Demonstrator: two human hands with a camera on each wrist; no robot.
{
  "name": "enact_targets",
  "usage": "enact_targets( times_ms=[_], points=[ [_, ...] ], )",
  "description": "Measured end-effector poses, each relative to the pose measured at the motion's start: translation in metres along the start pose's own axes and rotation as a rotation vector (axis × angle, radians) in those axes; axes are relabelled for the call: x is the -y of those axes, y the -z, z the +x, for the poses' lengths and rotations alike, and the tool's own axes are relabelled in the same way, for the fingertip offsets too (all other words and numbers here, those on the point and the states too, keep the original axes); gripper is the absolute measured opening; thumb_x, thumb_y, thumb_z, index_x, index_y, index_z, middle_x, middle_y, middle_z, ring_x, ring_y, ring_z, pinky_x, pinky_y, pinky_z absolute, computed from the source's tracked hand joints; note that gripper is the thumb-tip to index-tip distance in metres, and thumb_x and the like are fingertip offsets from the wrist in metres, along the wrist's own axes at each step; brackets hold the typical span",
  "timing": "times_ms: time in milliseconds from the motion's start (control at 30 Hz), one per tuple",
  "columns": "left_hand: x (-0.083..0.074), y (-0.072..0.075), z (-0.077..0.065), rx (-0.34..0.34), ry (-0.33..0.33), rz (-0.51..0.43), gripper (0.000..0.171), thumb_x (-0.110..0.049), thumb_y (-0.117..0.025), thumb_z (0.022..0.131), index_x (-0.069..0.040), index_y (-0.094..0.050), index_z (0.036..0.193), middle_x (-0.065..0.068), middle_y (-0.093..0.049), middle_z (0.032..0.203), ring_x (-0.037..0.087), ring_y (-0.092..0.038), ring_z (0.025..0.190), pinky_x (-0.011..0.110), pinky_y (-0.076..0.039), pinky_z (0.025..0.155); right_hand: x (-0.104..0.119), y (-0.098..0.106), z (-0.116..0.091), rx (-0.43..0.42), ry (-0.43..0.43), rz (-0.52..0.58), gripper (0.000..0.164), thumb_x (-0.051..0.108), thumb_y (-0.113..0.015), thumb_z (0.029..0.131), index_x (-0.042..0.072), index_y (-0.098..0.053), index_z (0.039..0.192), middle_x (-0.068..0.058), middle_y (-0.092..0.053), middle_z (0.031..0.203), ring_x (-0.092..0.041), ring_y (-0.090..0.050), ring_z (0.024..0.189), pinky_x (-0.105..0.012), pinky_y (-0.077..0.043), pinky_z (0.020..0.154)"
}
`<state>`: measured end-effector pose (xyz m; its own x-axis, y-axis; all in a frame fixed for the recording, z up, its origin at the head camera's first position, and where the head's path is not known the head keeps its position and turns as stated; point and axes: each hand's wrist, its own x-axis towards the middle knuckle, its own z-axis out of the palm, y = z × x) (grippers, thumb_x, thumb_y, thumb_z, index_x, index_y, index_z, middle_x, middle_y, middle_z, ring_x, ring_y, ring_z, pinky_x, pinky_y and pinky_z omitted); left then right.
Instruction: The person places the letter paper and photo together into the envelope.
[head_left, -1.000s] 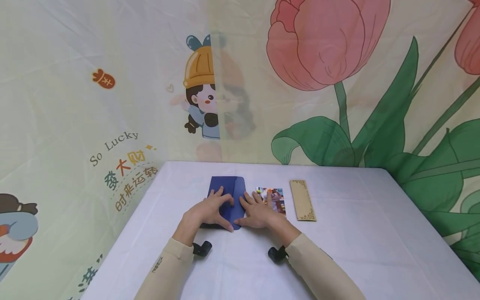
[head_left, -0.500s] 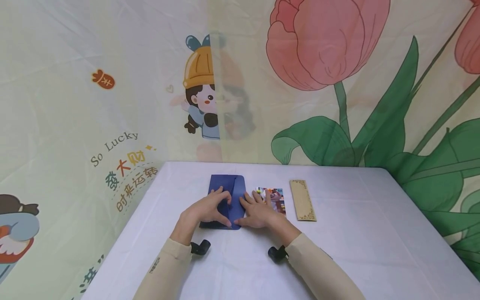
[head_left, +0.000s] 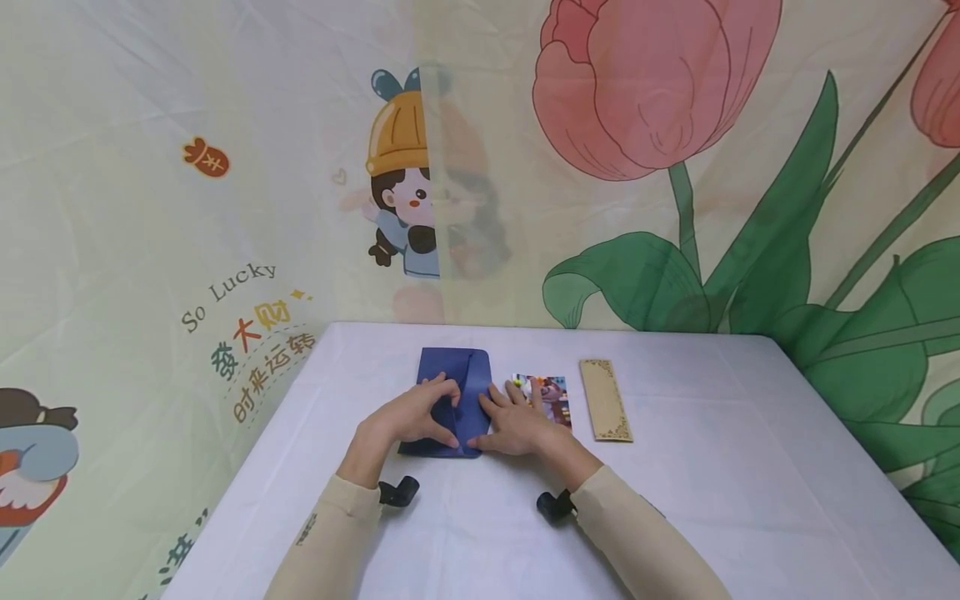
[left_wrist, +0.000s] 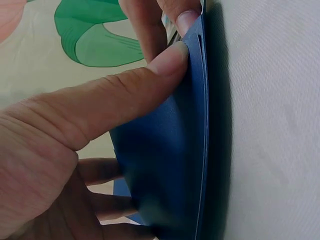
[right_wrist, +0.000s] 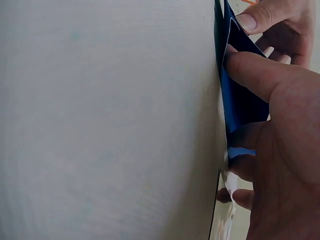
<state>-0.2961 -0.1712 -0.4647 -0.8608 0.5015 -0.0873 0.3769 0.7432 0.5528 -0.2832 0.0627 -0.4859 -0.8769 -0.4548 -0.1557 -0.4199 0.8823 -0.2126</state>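
A dark blue envelope lies on the white table in the head view, its flap folded out to the right. With curled fingers and thumb, my left hand grips the envelope's upper layer near its mouth. In the right wrist view, the envelope's mouth gapes between its layers. My right hand rests with extended fingers on the flap's edge. Partly under the right hand lies a colourful picture card; its lower left is hidden.
Right of the card lies a narrow tan card with ornate corners. The table is covered in white cloth. Behind it hangs a printed curtain with tulips and cartoon figures.
My left hand has shifted slightly left, drawing the upper layer's edge leftward so that the mouth stands wider. The right hand has stayed in place.
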Motion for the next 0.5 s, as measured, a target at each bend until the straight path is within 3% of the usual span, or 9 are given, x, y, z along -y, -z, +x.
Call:
enact_targets(
  times_ms=[500],
  points=[
    [-0.0053,-0.0010,0.0008,-0.015,0.031,0.074,0.055,-0.035,-0.097,0.071,-0.024,-0.050,0.099,0.027,-0.030,0.167,0.057,-0.028,0.151,0.068,-0.032,0.119,-0.0004,-0.0010,-0.0008,-0.018,0.005,-0.013,0.094,0.078,-0.055,0.091,0.021,-0.035,0.163,-0.006,-0.025,0.173,-0.037,-0.015,0.162,-0.070,0.006,0.124]
  ],
)
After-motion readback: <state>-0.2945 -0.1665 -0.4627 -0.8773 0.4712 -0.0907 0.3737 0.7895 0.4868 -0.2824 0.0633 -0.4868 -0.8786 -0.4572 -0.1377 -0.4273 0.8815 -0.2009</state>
